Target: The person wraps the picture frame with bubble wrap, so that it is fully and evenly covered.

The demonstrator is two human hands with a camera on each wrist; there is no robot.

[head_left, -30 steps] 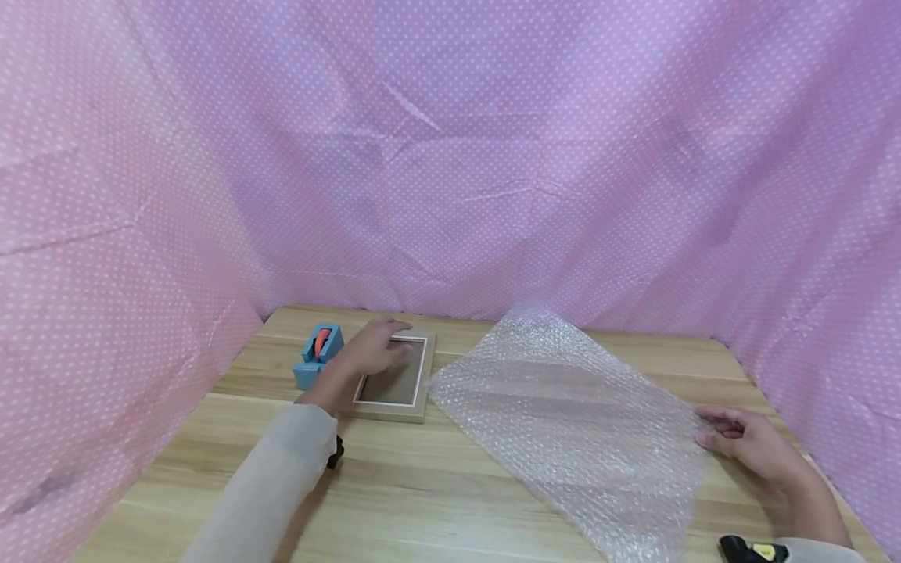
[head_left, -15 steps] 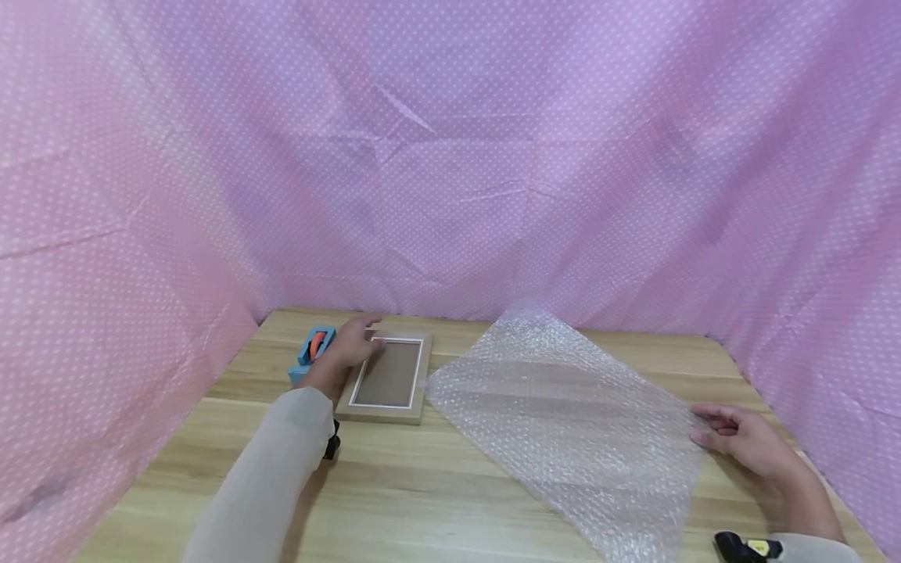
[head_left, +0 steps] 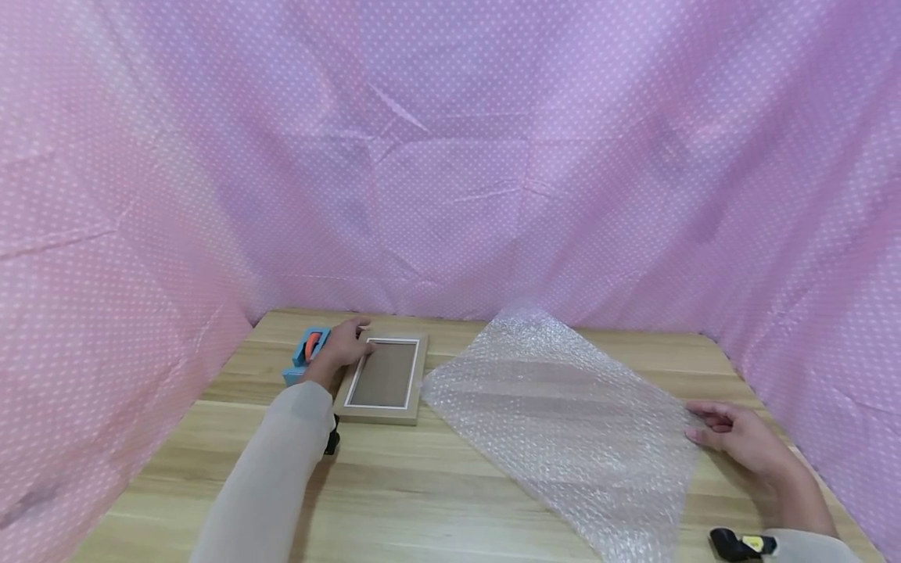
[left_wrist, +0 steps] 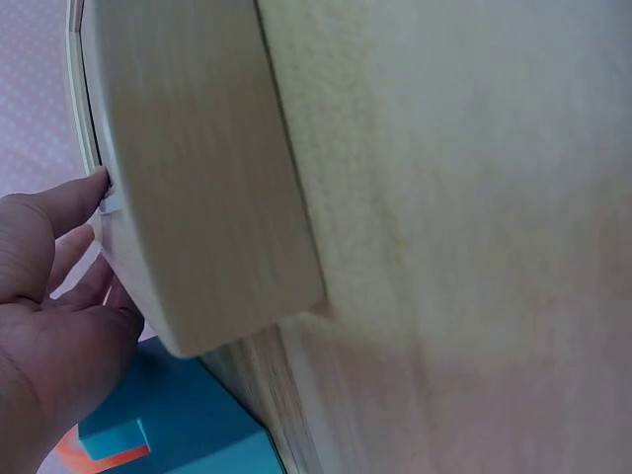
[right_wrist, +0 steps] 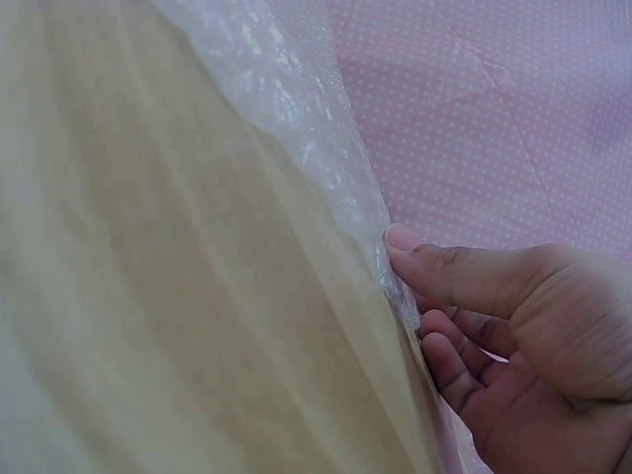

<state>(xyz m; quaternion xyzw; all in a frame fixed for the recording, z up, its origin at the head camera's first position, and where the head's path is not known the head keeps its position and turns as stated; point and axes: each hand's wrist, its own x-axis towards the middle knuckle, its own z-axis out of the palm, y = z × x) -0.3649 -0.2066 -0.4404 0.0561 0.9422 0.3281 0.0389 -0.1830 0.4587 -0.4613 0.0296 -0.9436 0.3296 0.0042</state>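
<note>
A wooden picture frame (head_left: 380,417) with a white inner border lies face up on the table, left of centre. At its left edge my left hand (head_left: 341,346) grips it; in the left wrist view the thumb lies on the face side of the frame (left_wrist: 202,197), with the fingers round the outer side. To the right a sheet of bubble wrap (head_left: 563,422) is spread out, one corner close to the frame. My right hand (head_left: 749,442) pinches the right corner of the sheet, and the right wrist view shows the thumb on the bubble wrap (right_wrist: 306,148).
A blue tape dispenser (head_left: 292,376) with an orange roll stands just left of my left hand. Pink dotted cloth (head_left: 450,195) hangs at the back and both sides of the wooden table (head_left: 408,485).
My left hand has moved left from above the picture frame to its left edge and taken hold there. The right hand stays at the bubble wrap; the view shifts slightly.
</note>
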